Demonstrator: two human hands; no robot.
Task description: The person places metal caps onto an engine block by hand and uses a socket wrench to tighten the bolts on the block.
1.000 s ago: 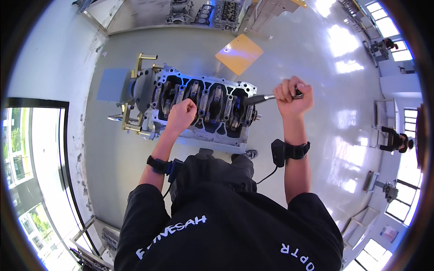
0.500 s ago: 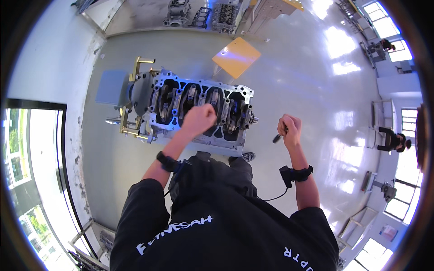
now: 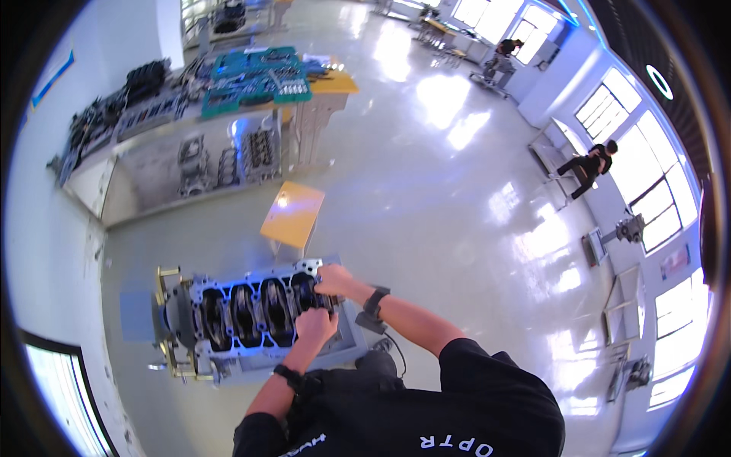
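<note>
An engine block point(image 3: 237, 352) lies open side up before me, its crankshaft point(image 3: 242, 312) showing along the middle. Over the near edge of its right end is my left hand point(image 3: 317, 326), fingers curled into a fist; whatever it may hold is hidden. My right hand point(image 3: 333, 280) is closed at the far right corner of the block, close to the crankshaft's end. What lies inside its fingers cannot be made out. A black strap with a small device sits on each wrist.
A brass-coloured engine stand point(image 3: 173, 335) carries the block on the left. Beyond it stands a stool with a yellow top point(image 3: 295, 213). Teal tool trays point(image 3: 255, 84) cover a bench, with engine parts point(image 3: 194, 164) below. Two people are far off, one seated point(image 3: 590, 166).
My right hand, earlier apart at the right with a small dark rod in it, has come left to the block's end. My left hand has shifted toward that end too. The view has tilted up.
</note>
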